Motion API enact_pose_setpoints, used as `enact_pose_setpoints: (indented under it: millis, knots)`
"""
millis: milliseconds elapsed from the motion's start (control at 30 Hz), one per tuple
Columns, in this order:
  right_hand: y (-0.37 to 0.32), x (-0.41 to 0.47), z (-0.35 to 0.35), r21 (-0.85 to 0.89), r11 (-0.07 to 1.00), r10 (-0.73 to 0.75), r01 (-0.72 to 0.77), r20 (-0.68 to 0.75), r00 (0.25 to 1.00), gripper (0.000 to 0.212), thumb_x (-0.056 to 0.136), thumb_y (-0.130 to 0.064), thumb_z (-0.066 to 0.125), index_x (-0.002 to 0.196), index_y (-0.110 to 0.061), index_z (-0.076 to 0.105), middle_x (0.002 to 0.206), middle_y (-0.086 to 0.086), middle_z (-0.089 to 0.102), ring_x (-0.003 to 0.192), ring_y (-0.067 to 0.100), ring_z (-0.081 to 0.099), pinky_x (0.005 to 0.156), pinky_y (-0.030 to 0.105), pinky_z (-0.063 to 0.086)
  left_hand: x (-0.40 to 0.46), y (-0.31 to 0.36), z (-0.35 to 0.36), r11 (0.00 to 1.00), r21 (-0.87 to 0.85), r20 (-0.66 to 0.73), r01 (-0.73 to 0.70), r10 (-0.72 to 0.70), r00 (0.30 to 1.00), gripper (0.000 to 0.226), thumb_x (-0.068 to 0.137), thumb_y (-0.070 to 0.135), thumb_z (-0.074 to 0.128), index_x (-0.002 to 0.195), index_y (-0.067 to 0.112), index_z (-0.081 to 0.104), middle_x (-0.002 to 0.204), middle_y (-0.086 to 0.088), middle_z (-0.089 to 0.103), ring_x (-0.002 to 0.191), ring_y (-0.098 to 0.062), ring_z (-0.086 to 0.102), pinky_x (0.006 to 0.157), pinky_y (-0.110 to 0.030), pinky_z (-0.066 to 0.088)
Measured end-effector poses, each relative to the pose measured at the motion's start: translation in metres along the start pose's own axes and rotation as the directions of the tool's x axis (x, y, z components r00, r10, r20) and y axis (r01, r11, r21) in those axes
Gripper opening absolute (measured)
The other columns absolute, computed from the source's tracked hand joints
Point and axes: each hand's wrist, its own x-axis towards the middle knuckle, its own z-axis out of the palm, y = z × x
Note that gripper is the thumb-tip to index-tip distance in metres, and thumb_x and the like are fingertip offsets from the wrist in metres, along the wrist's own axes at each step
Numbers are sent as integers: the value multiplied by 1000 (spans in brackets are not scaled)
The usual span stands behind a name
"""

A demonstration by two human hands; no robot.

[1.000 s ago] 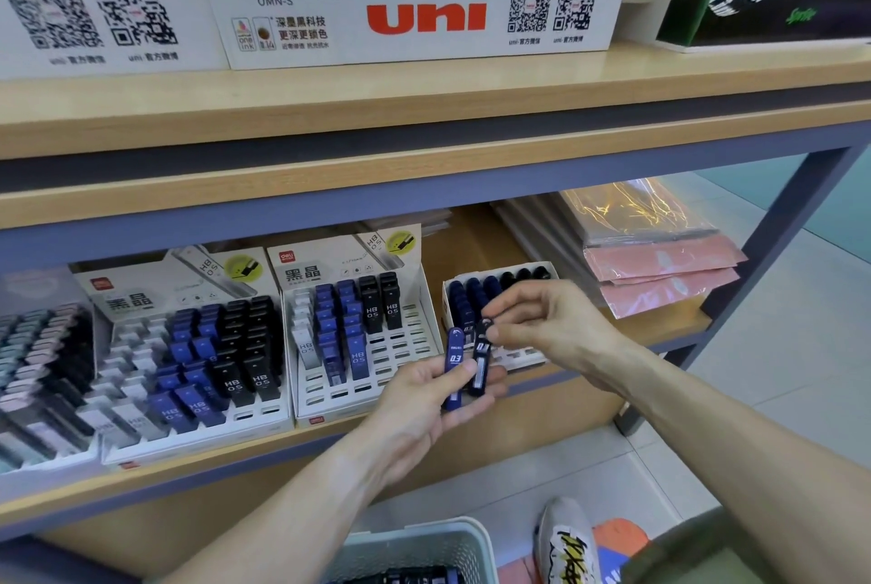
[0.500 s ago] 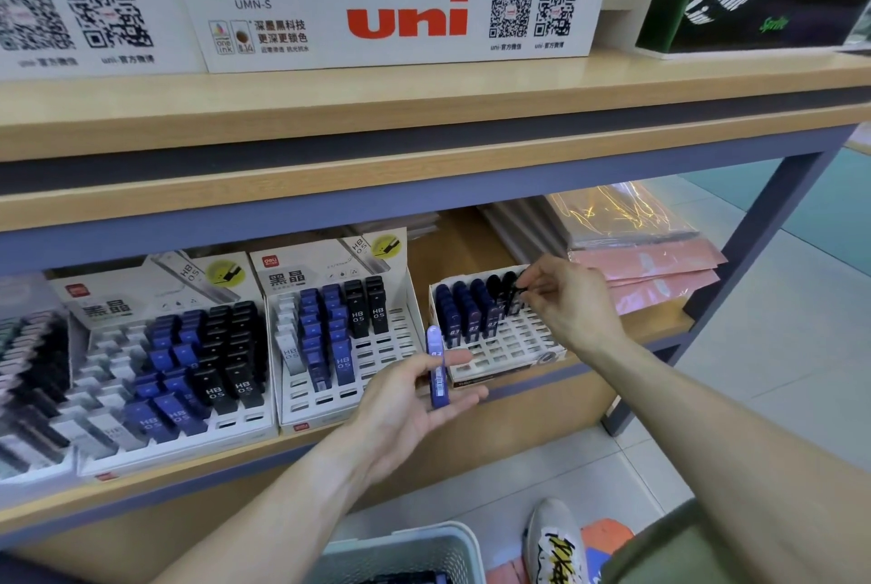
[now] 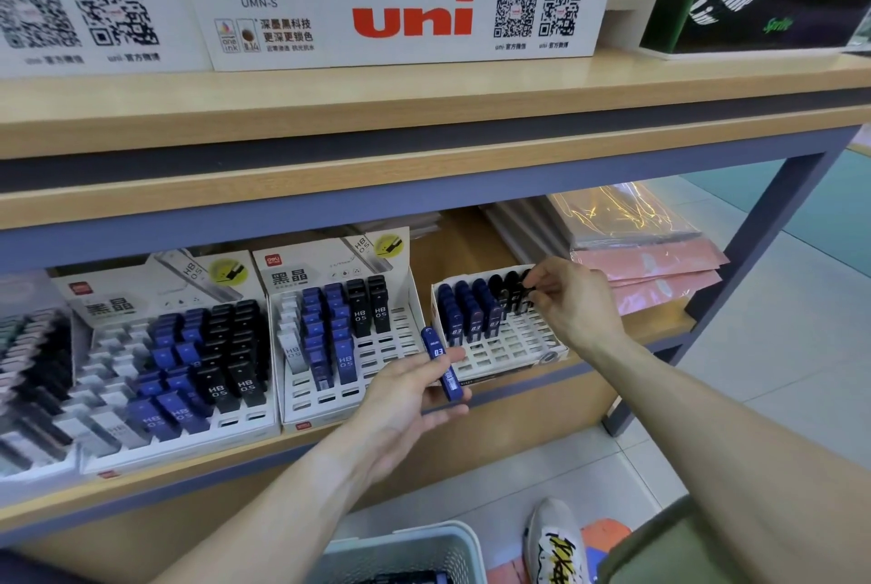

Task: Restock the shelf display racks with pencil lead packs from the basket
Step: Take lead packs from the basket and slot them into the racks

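Note:
My left hand (image 3: 414, 388) holds one blue 0.3 lead pack (image 3: 442, 363) upright between thumb and fingers, in front of the shelf edge. My right hand (image 3: 572, 300) pinches a black lead pack (image 3: 521, 296) at the top row of the small white rack (image 3: 509, 343), among other black packs; blue 0.3 packs fill that rack's left columns. The middle rack (image 3: 349, 343) holds blue and black HB 0.5 packs. A third rack (image 3: 174, 366) stands further left. The pale basket (image 3: 405, 550) sits low at the bottom edge, with dark packs inside.
The upper wooden shelf (image 3: 424, 102) carries white uni display boxes (image 3: 405, 13) and overhangs the racks. Pink and clear plastic sleeves (image 3: 645, 267) lie right of the small rack. A grey shelf leg (image 3: 754, 263) stands at the right. My shoe (image 3: 556, 541) is on the tiled floor.
My right hand took the black pack from my left hand and carried it up to the small rack's black column. My left hand keeps only the blue pack.

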Motion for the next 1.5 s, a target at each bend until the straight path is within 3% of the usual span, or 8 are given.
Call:
enact_pose_setpoints:
  millis: [233, 533, 733, 900, 1067, 1267, 1400, 1500]
  knots:
    - [1, 2, 2, 70, 996, 50, -51, 15, 999, 24, 84, 1, 68, 88, -23, 70, 81, -12, 71, 77, 0, 67, 72, 13, 53, 1, -1, -2, 999, 26, 16, -24, 24, 1000, 23, 101, 13, 60, 118, 2, 71, 122, 4, 74, 95, -28, 71, 90, -43, 60]
    - [3, 3, 9, 44, 997, 59, -60, 6, 998, 35, 86, 4, 59, 107, -19, 73, 90, -3, 72, 83, 13, 69, 81, 25, 56, -1, -1, -4, 999, 28, 16, -19, 18, 1000, 23, 100, 11, 62, 118, 4, 74, 119, 5, 75, 95, -27, 73, 88, -41, 61]
    - [5, 4, 7, 52, 993, 108, -108, 7, 994, 35, 85, 5, 59, 107, -19, 73, 90, 0, 73, 84, 15, 69, 83, 27, 56, -3, 0, -4, 999, 37, 13, -28, 27, 1000, 21, 101, 10, 60, 115, 5, 75, 105, 2, 79, 91, -26, 73, 91, -42, 61]
    - [3, 0, 8, 79, 987, 140, -141, 21, 990, 28, 87, 2, 61, 105, -15, 74, 86, 1, 73, 79, 14, 68, 79, 27, 56, -2, -1, -5, 999, 26, 23, -33, 32, 999, 21, 100, 10, 60, 116, 4, 73, 114, 4, 77, 89, -25, 72, 90, -42, 61]
    - [-3, 0, 10, 103, 975, 189, -196, 73, 979, 35, 86, 6, 56, 108, -14, 75, 84, -2, 72, 81, 16, 70, 78, 23, 56, 0, -2, -5, 999, 29, 28, -22, 21, 999, 22, 101, 10, 60, 117, 6, 74, 114, -10, 76, 94, -27, 73, 87, -38, 62]
    - [-6, -5, 8, 11, 984, 176, -177, 89, 980, 47, 84, 7, 53, 118, -21, 71, 98, -2, 76, 92, 18, 71, 89, 36, 59, 1, -2, -7, 999, 26, 38, -25, 24, 999, 24, 98, 4, 63, 120, 5, 72, 112, -13, 76, 96, -29, 74, 85, -35, 62]
    - [-33, -5, -4, 72, 983, 170, -170, 12, 985, 40, 84, 4, 54, 111, -21, 69, 93, -4, 75, 87, 18, 70, 74, 32, 58, 1, -2, -8, 997, 47, 43, -63, 61, 997, 28, 93, -5, 66, 120, 2, 69, 104, -15, 75, 93, -28, 75, 83, -33, 62]
    - [-60, -16, -12, 296, 903, 215, -312, 317, 924, 19, 87, -4, 69, 96, -20, 73, 79, -1, 77, 77, 17, 73, 66, 28, 57, 4, -3, -9, 995, 47, 19, -82, 82, 996, 34, 89, -7, 70, 123, -1, 66, 111, -23, 73, 89, -27, 74, 80, -32, 62]
